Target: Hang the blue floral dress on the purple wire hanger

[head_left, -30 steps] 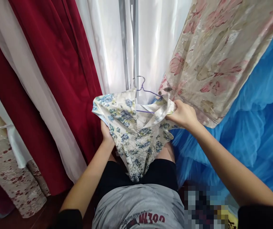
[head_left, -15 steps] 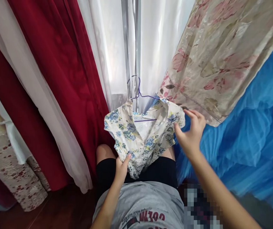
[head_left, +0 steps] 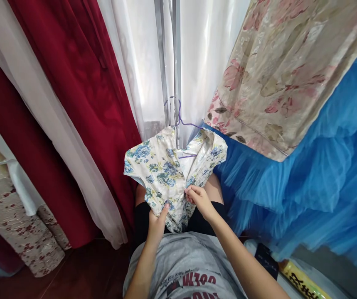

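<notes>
A white dress (head_left: 162, 168) with blue, green and yellow flowers hangs on a purple hanger (head_left: 180, 118) in front of me. Its lower part is bunched above my lap. My left hand (head_left: 158, 220) grips the garment's lower left side, thumb on top and the other fingers hidden behind the cloth. My right hand (head_left: 198, 199) pinches the cloth at the front, just below the V-shaped neckline, with its fingers curled together. Both short sleeves stick out to the sides.
Grey straps (head_left: 176, 54) run down to the hanger before a white curtain (head_left: 197, 62). Red drapes (head_left: 81, 104) hang on the left. To the right are a beige flowered cloth (head_left: 268, 95) and blue tulle (head_left: 321, 178). A yellow package (head_left: 301, 278) lies at lower right.
My right hand has left the right sleeve and moved left and down, closing on the front below the neckline. The dress has shifted slightly left. My left hand keeps its grip.
</notes>
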### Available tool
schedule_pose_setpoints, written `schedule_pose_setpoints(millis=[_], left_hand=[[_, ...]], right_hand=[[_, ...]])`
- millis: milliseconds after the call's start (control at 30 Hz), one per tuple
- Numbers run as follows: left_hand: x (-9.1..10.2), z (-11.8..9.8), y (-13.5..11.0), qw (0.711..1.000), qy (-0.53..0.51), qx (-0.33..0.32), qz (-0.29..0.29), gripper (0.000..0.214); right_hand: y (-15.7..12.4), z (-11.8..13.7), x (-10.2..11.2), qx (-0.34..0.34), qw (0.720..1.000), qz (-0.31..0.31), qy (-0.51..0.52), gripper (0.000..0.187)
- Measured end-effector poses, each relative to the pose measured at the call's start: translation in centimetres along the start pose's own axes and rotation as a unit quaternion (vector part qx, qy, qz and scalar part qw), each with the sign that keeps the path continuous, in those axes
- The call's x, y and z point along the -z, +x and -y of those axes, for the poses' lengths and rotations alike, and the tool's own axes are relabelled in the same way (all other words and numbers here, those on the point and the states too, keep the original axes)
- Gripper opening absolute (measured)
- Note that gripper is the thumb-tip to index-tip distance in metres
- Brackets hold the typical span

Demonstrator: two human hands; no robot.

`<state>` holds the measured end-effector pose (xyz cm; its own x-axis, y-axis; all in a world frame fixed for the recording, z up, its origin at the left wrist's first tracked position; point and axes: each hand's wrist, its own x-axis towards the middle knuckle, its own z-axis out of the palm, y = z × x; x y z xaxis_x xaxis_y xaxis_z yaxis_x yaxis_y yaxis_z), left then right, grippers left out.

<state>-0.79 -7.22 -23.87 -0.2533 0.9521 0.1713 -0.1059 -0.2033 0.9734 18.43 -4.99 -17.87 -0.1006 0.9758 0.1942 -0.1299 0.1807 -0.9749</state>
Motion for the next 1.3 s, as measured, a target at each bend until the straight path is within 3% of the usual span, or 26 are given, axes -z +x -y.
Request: schedule_pose_setpoints(millis=[67,133,167,200,267,333,400,567,800,933,1300], left_hand=[[0.4,0.1,0.6,0.995,0.028,-0.052,-0.076,0.042],[0.0,-0.2,0.8,0.972,0.071,-0.138,-0.178,0.048],[-0.5,-0.5,0.7,0.957,0.098,-0.183,-0.200,0.046],[-1.2,-0.9,0.4,0.948,0.128,-0.225,-0.186,0.041],[-3.2,-1.6,-0.1,0.941,0.179,-0.280,-0.069,0.030],[-5.2,-2.0,-0.3,0.937,0.199,-0.283,0.044,0.026],[-6.8,-1.9,0.1,0.939,0.209,-0.259,0.082,0.025],[-8.0,-0.9,1.5,0.926,0.255,-0.259,0.102,0.017],[-7.3,-0.8,1.1,0.923,0.210,-0.284,0.150,0.011],[-6.5,-0.8,0.9,0.928,0.202,-0.277,0.148,0.012],[-6.2,-0.7,0.2,0.934,0.221,-0.260,0.110,0.004]], right_hand=[[-0.5,0.4,0.4,-0.048,0.997,-0.030,0.061,0.031],[-1.1,0.6,0.6,-0.070,0.993,-0.054,0.081,0.029],[-1.3,0.7,0.5,-0.070,0.993,-0.058,0.078,0.027],[-1.5,0.8,0.4,-0.066,0.994,-0.056,0.070,0.027],[-1.8,1.0,0.0,-0.049,0.996,-0.047,0.054,0.026],[-2.0,1.1,-0.3,-0.027,0.997,-0.052,0.040,0.025],[-2.1,0.9,-0.4,-0.020,0.997,-0.063,0.044,0.023],[-1.9,-0.3,0.3,-0.062,0.990,-0.057,0.112,0.026],[-1.5,-0.8,0.6,-0.127,0.973,-0.045,0.188,0.035],[-1.3,-1.2,0.5,-0.168,0.959,-0.025,0.228,0.038],[-2.5,0.5,0.3,-0.095,0.990,0.015,0.102,0.040]])
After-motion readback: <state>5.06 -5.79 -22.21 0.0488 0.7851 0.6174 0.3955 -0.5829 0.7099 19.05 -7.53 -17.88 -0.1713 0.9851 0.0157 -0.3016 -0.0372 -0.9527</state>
